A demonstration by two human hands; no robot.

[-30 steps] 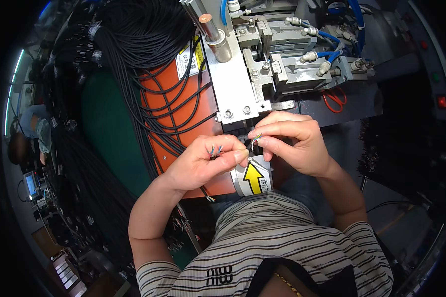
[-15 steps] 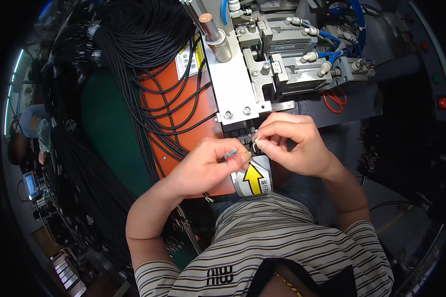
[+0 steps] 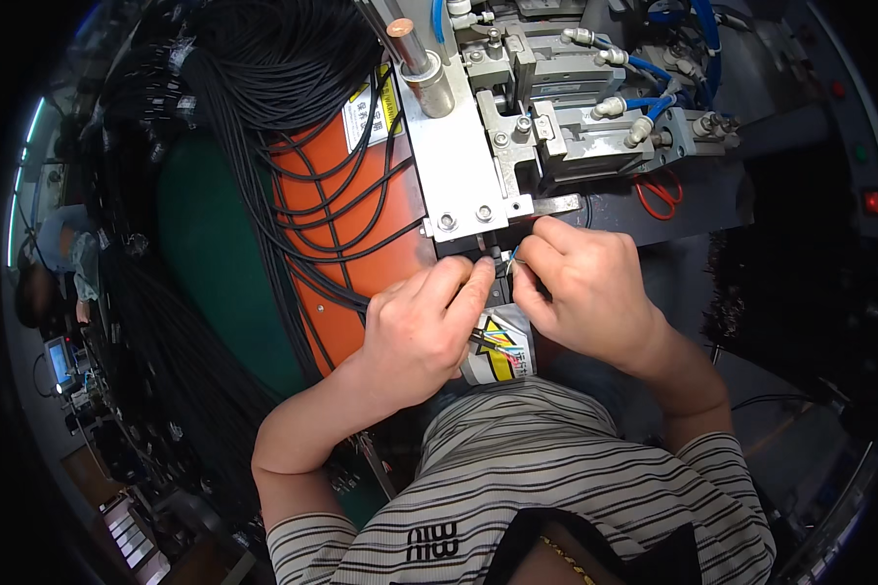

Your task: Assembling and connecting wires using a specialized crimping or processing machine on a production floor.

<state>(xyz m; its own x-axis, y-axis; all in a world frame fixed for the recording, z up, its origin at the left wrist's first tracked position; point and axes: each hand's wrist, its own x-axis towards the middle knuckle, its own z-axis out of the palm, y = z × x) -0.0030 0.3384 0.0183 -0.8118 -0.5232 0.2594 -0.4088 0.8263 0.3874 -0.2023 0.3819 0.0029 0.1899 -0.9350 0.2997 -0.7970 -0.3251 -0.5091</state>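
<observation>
My left hand [image 3: 421, 327] is closed, its thumb and forefinger reaching to the dark fixture [image 3: 498, 289] below the metal plate. Out from under its palm sticks the end of a black cable [image 3: 480, 336] with thin coloured wires [image 3: 505, 348] fanned out, over a white label with a yellow arrow [image 3: 498, 367]. Opposite it my right hand [image 3: 595, 292] pinches thin blue and pale wires [image 3: 513, 257] between thumb and forefinger. Those wires run close to the left fingertips. The fingers partly hide the spot where wires and fixture meet.
A metal plate [image 3: 458, 175] with an upright post [image 3: 421, 78] stands just beyond my hands. Pneumatic cylinders [image 3: 595, 146] with blue tubes [image 3: 644, 68] sit at the right. Black cables [image 3: 263, 68] lie over an orange surface [image 3: 346, 234] and green mat [image 3: 200, 244] at left.
My left hand has moved up and turned, its fingertips now nearer the fixture; the fanned wires now show below its palm. My right hand has shifted slightly right, blue wire now visible in its pinch.
</observation>
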